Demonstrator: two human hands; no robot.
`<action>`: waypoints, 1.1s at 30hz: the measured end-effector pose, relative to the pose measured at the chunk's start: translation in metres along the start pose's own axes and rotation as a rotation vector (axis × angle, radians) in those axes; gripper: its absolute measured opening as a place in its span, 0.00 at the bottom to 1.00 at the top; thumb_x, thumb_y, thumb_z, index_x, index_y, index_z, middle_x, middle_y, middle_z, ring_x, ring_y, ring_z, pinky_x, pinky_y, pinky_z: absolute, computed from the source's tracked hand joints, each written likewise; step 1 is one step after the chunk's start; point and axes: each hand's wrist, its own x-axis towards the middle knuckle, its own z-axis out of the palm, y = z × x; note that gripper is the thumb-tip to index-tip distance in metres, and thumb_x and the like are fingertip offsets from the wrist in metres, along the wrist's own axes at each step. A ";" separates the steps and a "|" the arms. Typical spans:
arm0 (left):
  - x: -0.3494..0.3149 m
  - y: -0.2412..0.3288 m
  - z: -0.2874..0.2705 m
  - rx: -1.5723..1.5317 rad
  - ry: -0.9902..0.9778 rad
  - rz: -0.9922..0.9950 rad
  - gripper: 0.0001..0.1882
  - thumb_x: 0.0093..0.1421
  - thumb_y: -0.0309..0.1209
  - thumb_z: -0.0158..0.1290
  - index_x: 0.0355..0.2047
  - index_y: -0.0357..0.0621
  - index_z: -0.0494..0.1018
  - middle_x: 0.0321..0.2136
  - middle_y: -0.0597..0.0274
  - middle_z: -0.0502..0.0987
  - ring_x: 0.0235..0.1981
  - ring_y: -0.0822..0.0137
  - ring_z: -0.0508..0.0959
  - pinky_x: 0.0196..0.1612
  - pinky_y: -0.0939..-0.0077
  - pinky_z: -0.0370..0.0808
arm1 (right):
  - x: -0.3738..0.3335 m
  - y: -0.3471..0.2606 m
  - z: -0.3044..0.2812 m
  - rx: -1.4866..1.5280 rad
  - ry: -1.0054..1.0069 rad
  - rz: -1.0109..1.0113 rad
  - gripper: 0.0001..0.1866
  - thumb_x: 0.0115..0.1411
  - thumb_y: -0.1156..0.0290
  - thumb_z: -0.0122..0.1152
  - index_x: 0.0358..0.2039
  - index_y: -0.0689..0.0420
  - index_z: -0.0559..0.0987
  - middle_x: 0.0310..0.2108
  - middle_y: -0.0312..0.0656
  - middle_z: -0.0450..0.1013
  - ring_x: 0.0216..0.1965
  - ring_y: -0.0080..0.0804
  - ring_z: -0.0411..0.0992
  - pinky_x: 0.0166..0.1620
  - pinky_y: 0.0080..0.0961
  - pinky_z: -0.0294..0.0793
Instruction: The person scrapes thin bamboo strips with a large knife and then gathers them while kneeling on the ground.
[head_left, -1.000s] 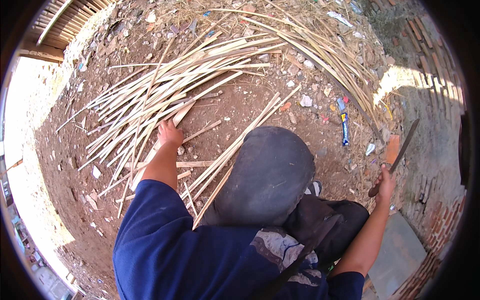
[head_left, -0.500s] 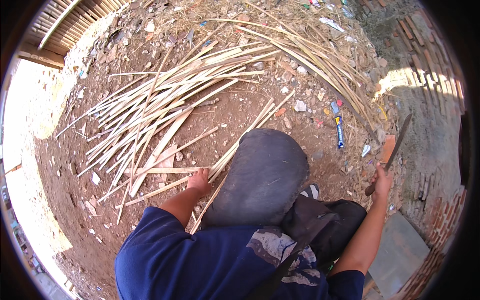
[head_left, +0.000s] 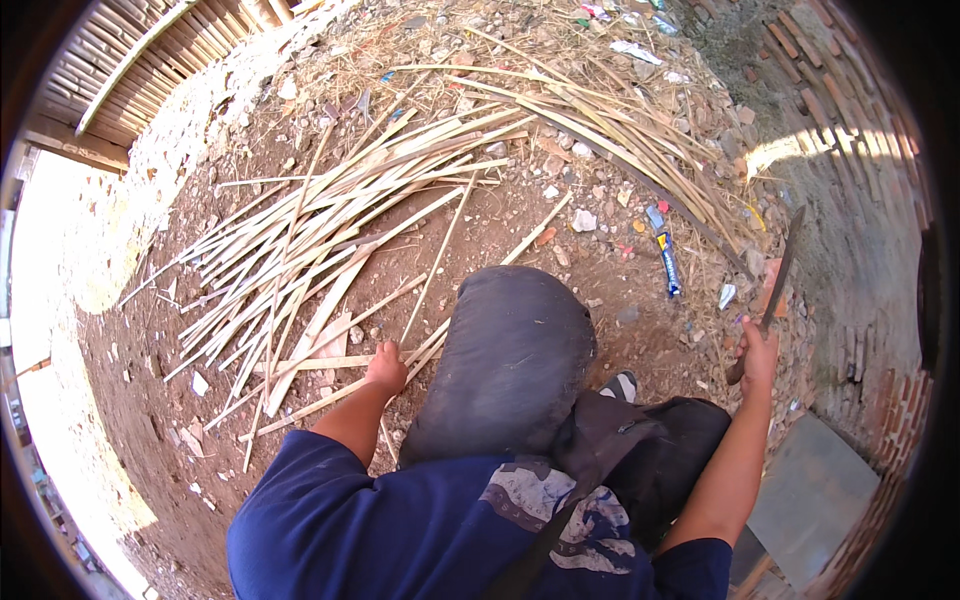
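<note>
Nearest, the dark-trousered knee (head_left: 525, 360) rises in the middle, and a flat grey sheet (head_left: 815, 500) lies to its near right, one long edge against the brickwork. Just left of the knee, the left hand (head_left: 385, 370) has its fingers curled closed around the lower end of a slender bamboo strip (head_left: 440, 260), which slants up and away, its far tip reaching the edge of the big pile. Well to the knee's right, the right hand (head_left: 757, 355) grips a machete (head_left: 785, 265) by its handle, blade pointing away, with soil between knee and blade but the brick wall (head_left: 850, 270) close on the blade's outer side. Beyond the knee's right edge lies a blue wrapper (head_left: 668, 263). Ahead and left of the knee, across a band of soil, spreads the pile of bamboo strips (head_left: 345, 190); farther ahead and right, a second bundle (head_left: 640, 145) curves toward the wall.
</note>
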 end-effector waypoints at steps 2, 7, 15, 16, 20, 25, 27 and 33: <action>-0.002 -0.008 0.002 -0.040 0.035 0.126 0.16 0.62 0.29 0.46 0.50 0.41 0.63 0.48 0.36 0.73 0.45 0.36 0.78 0.50 0.46 0.75 | -0.005 -0.004 0.005 -0.006 -0.017 -0.019 0.13 0.59 0.65 0.70 0.35 0.55 0.74 0.20 0.30 0.65 0.18 0.18 0.63 0.20 0.18 0.62; -0.017 0.029 -0.051 -0.247 0.165 0.255 0.14 0.59 0.28 0.47 0.45 0.42 0.71 0.40 0.38 0.79 0.44 0.37 0.78 0.48 0.48 0.74 | -0.012 -0.022 0.011 -0.063 -0.062 -0.054 0.12 0.58 0.65 0.70 0.34 0.55 0.74 0.20 0.31 0.67 0.17 0.18 0.63 0.21 0.19 0.63; -0.026 0.089 -0.160 -0.193 0.546 0.446 0.14 0.60 0.27 0.48 0.46 0.36 0.72 0.34 0.39 0.79 0.36 0.40 0.79 0.42 0.50 0.75 | -0.021 -0.028 -0.006 -0.126 -0.182 -0.197 0.21 0.54 0.60 0.73 0.38 0.62 0.77 0.22 0.36 0.73 0.19 0.23 0.68 0.24 0.24 0.67; -0.035 0.103 -0.176 -0.238 0.523 0.405 0.14 0.61 0.27 0.49 0.45 0.35 0.73 0.31 0.41 0.79 0.34 0.42 0.79 0.40 0.51 0.75 | -0.023 -0.031 -0.008 -0.145 -0.218 -0.195 0.22 0.54 0.59 0.74 0.38 0.63 0.78 0.24 0.37 0.74 0.21 0.25 0.70 0.26 0.25 0.69; -0.069 0.156 -0.210 -0.208 0.360 0.431 0.17 0.71 0.38 0.46 0.36 0.36 0.75 0.23 0.46 0.77 0.28 0.47 0.78 0.34 0.54 0.72 | -0.030 -0.021 -0.010 -0.177 -0.293 -0.357 0.30 0.51 0.53 0.75 0.41 0.67 0.78 0.31 0.44 0.77 0.31 0.32 0.75 0.38 0.32 0.75; -0.139 0.208 -0.227 -0.134 0.237 0.587 0.18 0.72 0.39 0.45 0.36 0.36 0.75 0.26 0.42 0.78 0.32 0.42 0.79 0.37 0.51 0.72 | -0.053 -0.040 -0.010 -0.368 -0.303 -0.528 0.24 0.51 0.54 0.73 0.40 0.59 0.80 0.31 0.48 0.78 0.35 0.41 0.78 0.41 0.37 0.75; -0.164 0.231 -0.230 -0.015 0.254 0.637 0.18 0.72 0.40 0.45 0.35 0.37 0.74 0.26 0.41 0.77 0.33 0.39 0.79 0.37 0.49 0.72 | -0.076 -0.063 -0.014 -0.391 -0.392 -0.587 0.21 0.51 0.56 0.72 0.38 0.57 0.80 0.28 0.48 0.77 0.33 0.45 0.78 0.39 0.39 0.75; -0.207 0.300 -0.202 0.008 0.229 0.785 0.19 0.71 0.43 0.46 0.31 0.39 0.70 0.26 0.37 0.76 0.33 0.35 0.77 0.36 0.46 0.71 | -0.112 -0.070 -0.021 -0.514 -0.442 -0.814 0.16 0.52 0.58 0.69 0.35 0.55 0.79 0.26 0.48 0.77 0.32 0.50 0.78 0.37 0.43 0.75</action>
